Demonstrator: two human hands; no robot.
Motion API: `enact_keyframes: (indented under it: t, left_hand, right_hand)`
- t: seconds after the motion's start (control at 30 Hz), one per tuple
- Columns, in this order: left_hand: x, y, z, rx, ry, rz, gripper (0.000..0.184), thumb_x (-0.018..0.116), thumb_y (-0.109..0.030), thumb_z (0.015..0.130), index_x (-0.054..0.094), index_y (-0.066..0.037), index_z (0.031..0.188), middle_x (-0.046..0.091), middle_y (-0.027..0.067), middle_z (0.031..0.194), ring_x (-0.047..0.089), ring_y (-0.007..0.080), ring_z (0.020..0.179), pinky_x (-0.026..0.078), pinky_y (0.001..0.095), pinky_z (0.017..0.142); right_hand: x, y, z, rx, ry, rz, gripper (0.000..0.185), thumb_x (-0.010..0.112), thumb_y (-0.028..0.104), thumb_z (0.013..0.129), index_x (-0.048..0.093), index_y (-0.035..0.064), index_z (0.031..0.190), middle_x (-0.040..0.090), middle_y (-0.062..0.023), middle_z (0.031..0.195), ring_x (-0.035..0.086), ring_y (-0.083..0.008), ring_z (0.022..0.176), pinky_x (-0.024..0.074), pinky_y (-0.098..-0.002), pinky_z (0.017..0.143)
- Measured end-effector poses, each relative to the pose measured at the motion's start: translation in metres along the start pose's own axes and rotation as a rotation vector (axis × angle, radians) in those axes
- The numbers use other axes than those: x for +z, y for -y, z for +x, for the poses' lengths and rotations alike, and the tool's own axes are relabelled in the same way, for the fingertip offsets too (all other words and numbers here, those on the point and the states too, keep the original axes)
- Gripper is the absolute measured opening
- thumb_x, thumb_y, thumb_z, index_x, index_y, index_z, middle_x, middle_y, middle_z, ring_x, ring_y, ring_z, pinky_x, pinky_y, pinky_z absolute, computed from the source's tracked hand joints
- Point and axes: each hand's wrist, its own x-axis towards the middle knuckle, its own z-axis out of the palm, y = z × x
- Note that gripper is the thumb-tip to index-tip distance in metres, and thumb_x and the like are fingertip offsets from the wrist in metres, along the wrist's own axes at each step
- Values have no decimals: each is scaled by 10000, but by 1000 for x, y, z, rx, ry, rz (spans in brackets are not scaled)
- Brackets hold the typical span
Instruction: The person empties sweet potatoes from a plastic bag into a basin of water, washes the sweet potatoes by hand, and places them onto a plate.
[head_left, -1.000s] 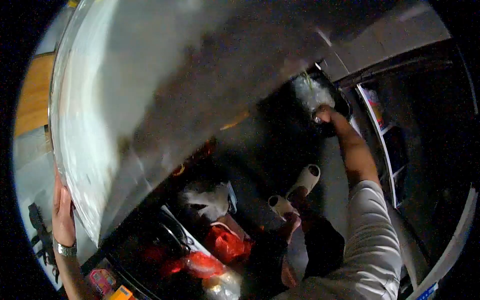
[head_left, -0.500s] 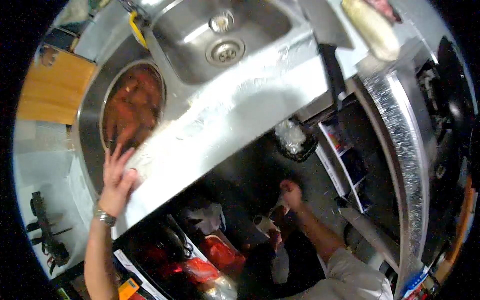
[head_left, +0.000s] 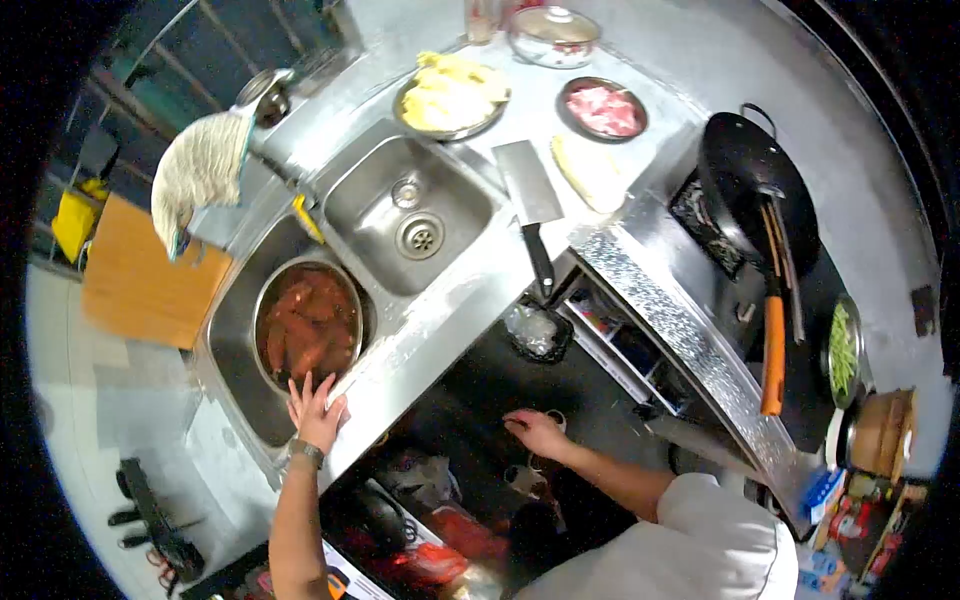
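Note:
My left hand (head_left: 316, 418) rests with spread fingers on the counter edge (head_left: 385, 390), its fingertips near the rim of a metal bowl. Reddish-brown pieces in liquid (head_left: 308, 325) fill that bowl, which stands in the left sink basin. My right hand (head_left: 538, 432) hangs over the floor in front of the counter, fingers curled; whether anything is in them is too small to make out. Below the counter corner, a bin (head_left: 560, 345) holds clear plastic. A cleaver (head_left: 530, 190) lies on the counter with its black handle over the edge, beside a pale vegetable (head_left: 588, 172).
Plates of yellow leaves (head_left: 452, 95) and pink meat (head_left: 606, 108) stand at the back near a lidded pot (head_left: 553, 38). At right are a wok (head_left: 755, 190), an orange-handled utensil (head_left: 773, 350) and a green vegetable plate (head_left: 842, 352). An open cabinet with bags is below.
The view has risen from the floor to the counter. My right hand has come away from the plastic in the bin. My left hand's fingers are now spread near the metal bowl.

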Motion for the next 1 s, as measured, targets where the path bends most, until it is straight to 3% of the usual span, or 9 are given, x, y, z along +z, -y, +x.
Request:
enact_keyframes:
  t: [0.47,0.53,0.57,0.67,0.7,0.77,0.83,0.9,1.0]
  left_hand:
    - [13,33,11,90,-52,88,575,588,-492,877,502,-268,1399,184,70,1601,-26,350,1481,-30,587,1150]
    - [21,38,17,118,-79,225,599,592,-478,871,491,-240,1412,189,57,1602,17,365,1476,-1,612,1146]
    - [12,26,19,89,-49,320,617,594,-468,864,483,-222,1419,198,53,1600,51,381,1471,22,626,1144]
    - [19,53,33,282,-88,347,443,534,-369,922,564,-156,1310,344,90,1516,168,345,1447,56,553,1163]
    - [21,64,34,397,-115,322,396,515,-336,942,591,-134,1274,393,102,1487,207,333,1440,68,529,1170]
    - [22,99,37,507,-119,270,332,475,-271,981,646,-91,1201,491,126,1431,285,309,1424,91,480,1183]
    - [28,186,55,436,-4,210,429,430,-342,1004,534,-101,1343,443,84,1462,265,276,1416,41,457,1201]
    - [11,76,32,284,46,243,638,459,-434,988,325,-54,1483,205,170,1575,137,367,1452,-32,490,1187]
    - [4,62,25,136,29,87,663,438,-448,990,318,-6,1470,207,187,1571,143,346,1456,-8,443,1194]
  right_hand:
    - [4,-37,-20,119,243,-31,280,588,288,924,671,76,1088,693,-143,1027,662,-308,937,515,-407,825]
    - [8,-55,-15,262,384,-66,407,528,380,934,600,110,1230,580,-151,1279,596,-350,1088,500,-461,911]
    - [4,-55,-13,242,328,-43,388,536,316,908,604,88,1215,597,-170,1226,602,-362,1054,501,-465,904]
    - [11,-86,-11,110,134,-138,341,549,334,947,667,25,1030,692,-174,959,656,-321,879,513,-427,769]
    - [-3,-74,-10,317,234,-159,332,568,321,935,664,22,1044,691,-180,982,658,-335,907,512,-417,784]
    - [-4,-99,-20,336,165,-1,338,575,320,930,659,23,1068,693,-174,1015,661,-333,945,508,-404,814]
    - [-4,-132,-19,277,77,-91,338,573,320,934,658,39,1101,698,-160,1030,664,-318,975,505,-395,834]
    - [-2,-180,-25,310,20,-180,319,585,293,933,657,36,1109,702,-149,1018,667,-286,953,505,-376,829]
    - [-32,-226,-16,365,-113,-199,285,610,233,929,655,24,1118,705,-119,984,656,-214,905,499,-331,812]
